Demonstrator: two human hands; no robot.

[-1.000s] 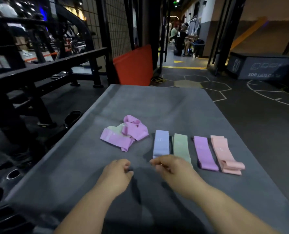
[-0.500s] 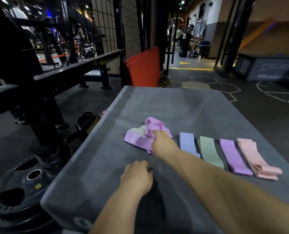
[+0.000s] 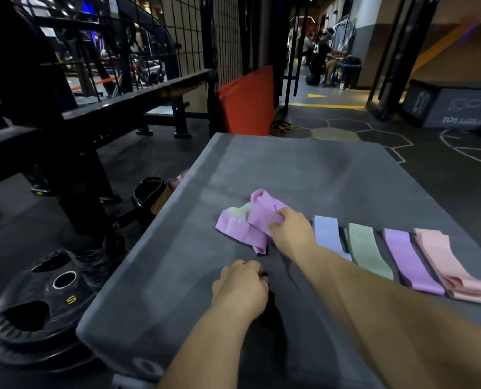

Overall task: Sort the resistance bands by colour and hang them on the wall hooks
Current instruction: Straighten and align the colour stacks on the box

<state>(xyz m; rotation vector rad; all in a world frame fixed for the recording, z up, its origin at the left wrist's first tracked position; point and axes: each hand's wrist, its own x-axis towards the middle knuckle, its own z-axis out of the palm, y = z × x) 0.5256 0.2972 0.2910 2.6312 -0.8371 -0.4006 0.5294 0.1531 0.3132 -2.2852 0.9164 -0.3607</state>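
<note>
A tangled heap of bands lies on the grey padded box (image 3: pixel 304 169): lilac bands (image 3: pixel 242 230) over a pale green band (image 3: pixel 240 210). My right hand (image 3: pixel 290 231) reaches across and grips the upper lilac band of the heap. To its right, laid flat in a row, are a blue band (image 3: pixel 327 233), a green band (image 3: pixel 367 249), a purple band (image 3: pixel 407 256) and a stack of pink bands (image 3: pixel 447 262). My left hand (image 3: pixel 240 287) rests on the box near the front with its fingers curled; I cannot tell whether it holds anything. No wall hooks are in view.
Black weight plates (image 3: pixel 37 307) lie on the floor left of the box, beside a black rack (image 3: pixel 79 164). An orange pad (image 3: pixel 247 99) leans behind the box. A dark soft plyo box (image 3: pixel 455 108) stands far right. People sit far down the corridor.
My right hand has moved from the front of the row to the tangled heap and closed on a lilac band. The view has shifted left. My left hand stayed near the front.
</note>
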